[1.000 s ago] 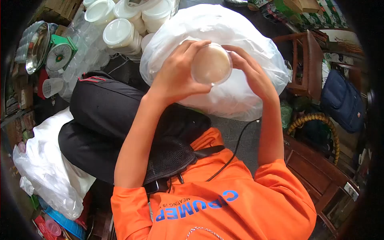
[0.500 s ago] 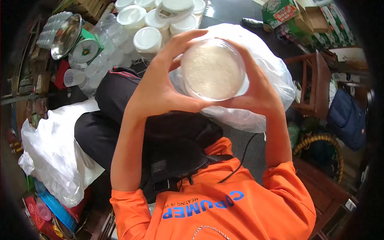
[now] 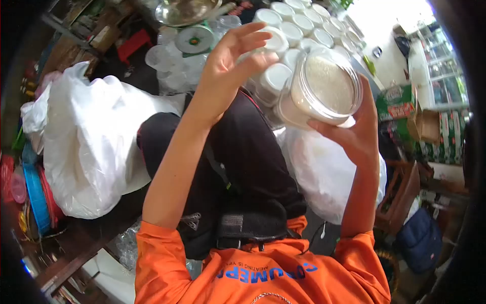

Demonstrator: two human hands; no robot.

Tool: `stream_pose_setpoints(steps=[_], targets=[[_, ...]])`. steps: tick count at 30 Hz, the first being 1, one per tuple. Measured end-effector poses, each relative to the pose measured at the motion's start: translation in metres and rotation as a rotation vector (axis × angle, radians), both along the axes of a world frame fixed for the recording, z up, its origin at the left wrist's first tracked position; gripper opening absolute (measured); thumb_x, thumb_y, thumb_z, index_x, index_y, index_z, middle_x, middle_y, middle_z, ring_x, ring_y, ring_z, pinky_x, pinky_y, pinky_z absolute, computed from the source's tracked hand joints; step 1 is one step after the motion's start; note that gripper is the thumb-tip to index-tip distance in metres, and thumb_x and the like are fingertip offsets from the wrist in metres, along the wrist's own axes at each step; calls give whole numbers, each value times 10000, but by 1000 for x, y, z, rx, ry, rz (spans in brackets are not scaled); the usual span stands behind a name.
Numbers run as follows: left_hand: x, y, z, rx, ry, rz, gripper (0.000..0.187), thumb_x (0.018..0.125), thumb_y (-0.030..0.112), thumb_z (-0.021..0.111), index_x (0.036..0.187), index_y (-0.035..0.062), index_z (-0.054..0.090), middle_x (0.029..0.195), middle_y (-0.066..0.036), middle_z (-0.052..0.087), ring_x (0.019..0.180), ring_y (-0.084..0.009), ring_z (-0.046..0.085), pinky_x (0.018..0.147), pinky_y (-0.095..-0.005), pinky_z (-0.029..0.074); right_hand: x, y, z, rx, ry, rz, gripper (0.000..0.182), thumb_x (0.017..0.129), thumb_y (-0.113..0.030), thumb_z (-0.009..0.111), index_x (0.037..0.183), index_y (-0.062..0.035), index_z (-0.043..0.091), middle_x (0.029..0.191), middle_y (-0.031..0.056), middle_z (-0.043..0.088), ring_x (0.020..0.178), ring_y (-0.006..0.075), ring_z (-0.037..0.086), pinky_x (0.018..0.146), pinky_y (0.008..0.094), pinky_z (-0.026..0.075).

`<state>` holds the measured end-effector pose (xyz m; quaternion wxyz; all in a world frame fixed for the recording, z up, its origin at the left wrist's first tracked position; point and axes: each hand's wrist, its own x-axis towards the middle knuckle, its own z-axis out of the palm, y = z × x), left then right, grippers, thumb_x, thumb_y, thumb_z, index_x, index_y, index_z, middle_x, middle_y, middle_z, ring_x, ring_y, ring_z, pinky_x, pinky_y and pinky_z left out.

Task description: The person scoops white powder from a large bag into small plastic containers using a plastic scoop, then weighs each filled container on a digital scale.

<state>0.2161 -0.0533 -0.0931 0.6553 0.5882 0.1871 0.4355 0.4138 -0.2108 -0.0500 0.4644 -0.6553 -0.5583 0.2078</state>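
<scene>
Right hand (image 3: 360, 133) was closed around a clear plastic jar (image 3: 320, 90), palm under its base and fingers up the far side; the jar was tilted, its open mouth turned toward the camera, and filled with a pale, fine-grained material. Left hand (image 3: 234, 54) was open, fingers spread, holding nothing; it stood just beside the jar on the left, its fingertips near the rim, but whether they touched could not be told.

Directly beneath the grip lay a black bag (image 3: 243, 167) across the lap, and below the right wrist a large white plastic sack (image 3: 324, 175). Well to the left of the grip sat a second white plastic sack (image 3: 91, 142).

Beyond the held jar stood rows of lidded white containers (image 3: 293, 30), closely packed. Past the left hand, farther off, a green dial scale (image 3: 195, 39) with a metal pan (image 3: 182, 11) above it. To the right of the grip, well apart, cardboard boxes (image 3: 425, 126).
</scene>
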Motion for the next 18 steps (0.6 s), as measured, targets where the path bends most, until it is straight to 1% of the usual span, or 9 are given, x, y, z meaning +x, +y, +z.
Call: stream_pose_setpoints(steps=[1,3,4,5,7,9,11,15,18], targets=[[-5,10,1,15,-9,23,575,921,275,700,1435,64,552,1405,-123,604,1340,-259,543,1159,-408,400,-4,20,4,40,-51,24,968,599,-113,978,1425,-13,482,1339,112,615,1263,215,593,1102,385,454],[-14,32,-8,-303,-98,224,485,950,260,668,1365,25,583,1318,-127,640,1249,-246,596,1094,-381,453,-13,67,10,98,-14,104,938,662,-98,948,1454,-10,454,1353,117,607,1236,222,608,1072,395,492],[-17,42,-17,-353,-165,263,448,957,264,656,1317,4,596,1258,-128,655,1161,-238,632,1037,-373,494,-19,93,14,108,46,148,900,687,-104,929,1451,-9,461,1336,115,621,1224,217,616,1058,388,499],[-22,47,-28,-349,-175,276,448,957,264,656,1317,4,596,1258,-128,655,1161,-238,632,1037,-373,494,-25,119,18,117,107,189,863,713,-110,909,1449,-9,469,1318,113,635,1213,212,624,1045,380,506],[-31,49,-42,-568,-215,283,437,958,267,654,1309,13,602,1230,-116,664,1116,-229,642,1000,-366,517,-32,181,21,182,99,326,752,762,-127,867,1416,-12,514,1244,99,676,1165,191,646,1021,361,510],[-37,45,-41,-648,-254,297,420,955,263,656,1293,19,608,1201,-106,669,1071,-219,649,970,-352,531,-38,241,13,218,74,321,488,836,-161,813,1269,-39,624,1175,54,700,1084,160,663,971,344,505],[-43,47,-41,-695,-297,274,409,952,262,661,1280,23,612,1199,-101,669,1070,-212,650,977,-346,527,-56,294,17,256,220,499,709,761,-11,801,1405,-9,504,1268,110,656,1164,211,632,1029,381,505],[-44,46,-36,-779,-310,266,408,950,254,649,1277,14,611,1197,-96,658,1065,-201,649,963,-335,518,-71,371,-3,209,107,485,745,737,20,828,1397,11,481,1250,97,648,1180,196,612,1009,362,509],[-44,46,-39,-799,-328,236,407,957,257,637,1279,11,609,1187,-96,657,1059,-195,648,956,-329,511,-74,402,-28,111,174,491,873,740,23,849,1479,-1,384,1169,106,683,1066,184,659,867,327,561]])
